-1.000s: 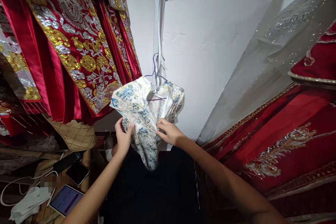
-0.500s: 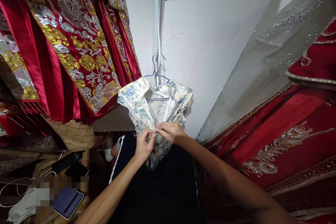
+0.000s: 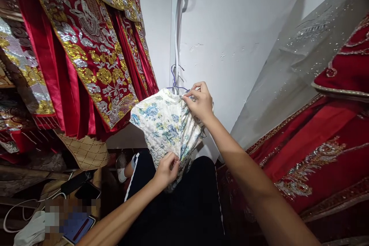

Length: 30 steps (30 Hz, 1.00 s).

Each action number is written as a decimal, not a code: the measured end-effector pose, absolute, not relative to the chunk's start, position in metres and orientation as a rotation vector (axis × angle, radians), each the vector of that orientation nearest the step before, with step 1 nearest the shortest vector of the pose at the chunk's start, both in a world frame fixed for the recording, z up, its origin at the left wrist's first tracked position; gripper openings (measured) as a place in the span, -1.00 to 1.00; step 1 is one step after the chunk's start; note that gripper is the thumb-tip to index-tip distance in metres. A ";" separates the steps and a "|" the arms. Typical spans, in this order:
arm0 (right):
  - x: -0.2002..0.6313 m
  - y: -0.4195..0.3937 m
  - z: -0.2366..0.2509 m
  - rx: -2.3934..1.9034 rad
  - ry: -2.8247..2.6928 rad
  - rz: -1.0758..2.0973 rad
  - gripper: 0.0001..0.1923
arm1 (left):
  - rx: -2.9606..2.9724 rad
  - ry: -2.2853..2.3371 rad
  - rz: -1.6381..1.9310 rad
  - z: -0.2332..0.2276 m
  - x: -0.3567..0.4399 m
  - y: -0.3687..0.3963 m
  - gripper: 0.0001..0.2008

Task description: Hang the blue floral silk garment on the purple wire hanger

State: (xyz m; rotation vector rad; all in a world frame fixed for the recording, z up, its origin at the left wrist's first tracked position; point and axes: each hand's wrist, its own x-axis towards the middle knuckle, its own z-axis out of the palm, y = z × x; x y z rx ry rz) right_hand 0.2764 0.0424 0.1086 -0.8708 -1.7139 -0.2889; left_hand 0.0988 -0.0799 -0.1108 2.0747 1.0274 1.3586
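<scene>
A small cream garment with a blue flower print (image 3: 164, 123) hangs on a purple wire hanger (image 3: 174, 80) against the white wall. My right hand (image 3: 199, 102) pinches the cloth at its top, near the hanger's shoulder. My left hand (image 3: 166, 170) grips the gathered lower part of the same garment, just above my dark trousers (image 3: 175, 207). The hanger's hook is partly hidden behind a pale strap that runs down the wall.
Red robes with gold and silver embroidery (image 3: 86, 46) hang close on the left; more red embroidered cloth (image 3: 317, 142) and a sheer sequined veil (image 3: 294, 61) crowd the right. Phones (image 3: 86, 190), a tablet (image 3: 77, 228), a white cable and a woven hat (image 3: 86, 150) lie at lower left.
My right hand has risen from the garment's middle to its top by the hanger. My left hand dropped slightly and keeps hold of the lower cloth, and the garment's front now looks closed.
</scene>
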 end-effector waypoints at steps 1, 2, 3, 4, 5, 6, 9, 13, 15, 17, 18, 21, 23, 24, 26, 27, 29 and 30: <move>0.275 0.041 0.109 -0.855 -1.706 -0.296 -0.91 | 2.079 1.032 1.318 -0.108 0.095 -0.080 -0.83; 0.274 0.038 0.108 -0.834 -1.707 -0.307 -0.91 | 2.083 1.035 1.276 -0.104 0.091 -0.079 -0.83; 0.273 0.035 0.107 -0.810 -1.711 -0.317 -0.91 | 2.089 1.036 1.241 -0.097 0.087 -0.076 -0.84; 0.272 0.032 0.106 -0.788 -1.711 -0.328 -0.91 | 2.101 1.032 1.224 -0.087 0.083 -0.072 -0.86; 0.272 0.030 0.106 -0.771 -1.710 -0.340 -0.92 | 2.118 1.021 1.232 -0.073 0.080 -0.066 -0.88; 0.272 0.028 0.106 -0.757 -1.709 -0.351 -0.92 | 2.132 1.008 1.272 -0.056 0.077 -0.059 -0.87; 0.272 0.024 0.109 -0.721 -1.735 -0.379 -0.92 | 2.131 0.982 1.539 0.009 0.074 -0.031 -0.69; 0.272 0.024 0.116 -0.649 -1.790 -0.403 -0.91 | 2.345 0.961 1.647 0.092 0.075 0.009 -0.64; 0.272 0.026 0.117 -0.616 -1.797 -0.406 -0.89 | 2.514 0.965 1.564 0.116 0.078 0.021 -0.77; 0.272 0.030 0.113 -0.609 -1.785 -0.411 -0.89 | 2.576 1.008 1.523 0.126 0.083 0.025 -0.79; 0.272 0.033 0.110 -0.616 -1.780 -0.416 -0.89 | 2.559 1.039 1.531 0.128 0.086 0.025 -0.79; 0.272 0.043 0.091 -0.640 -1.823 -0.442 -0.86 | 2.429 1.108 1.626 0.128 0.088 0.021 -0.79; 0.274 0.048 0.074 -0.638 -1.901 -0.445 -0.82 | 2.323 1.128 1.732 0.128 0.079 0.021 -0.80; 0.276 0.049 0.064 -0.630 -1.947 -0.440 -0.80 | 2.256 1.133 1.804 0.129 0.071 0.024 -0.80; 0.279 0.046 0.045 -0.605 -2.019 -0.408 -0.80 | 2.067 1.134 1.978 0.128 0.047 0.033 -0.79; 0.281 0.043 0.036 -0.593 -2.031 -0.376 -0.82 | 1.938 1.123 2.064 0.126 0.032 0.039 -0.79; 0.282 0.034 0.024 -0.591 -1.991 -0.287 -0.86 | 1.617 1.066 2.185 0.116 0.001 0.050 -0.78; 0.280 0.028 0.021 -0.603 -1.947 -0.239 -0.87 | 1.433 1.026 2.205 0.108 -0.014 0.055 -0.77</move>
